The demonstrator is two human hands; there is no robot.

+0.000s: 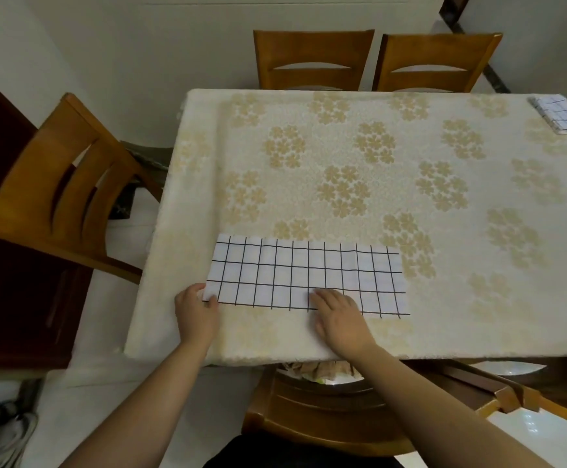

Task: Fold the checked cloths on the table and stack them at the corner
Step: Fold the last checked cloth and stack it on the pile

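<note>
A white cloth with a black checked grid (305, 270) lies flat as a long folded strip near the front edge of the table (444, 315). My left hand (197, 314) pinches the strip's near left corner between thumb and fingers. My right hand (337, 317) rests palm down on the strip's near edge, about the middle, fingers spread. A stack of folded checked cloths (560, 113) sits at the table's far right corner.
The table wears a cream cover with gold flower prints. Two wooden chairs (314, 59) (437, 62) stand at the far side, one chair (63, 190) at the left, another chair (326, 410) under the near edge below my arms.
</note>
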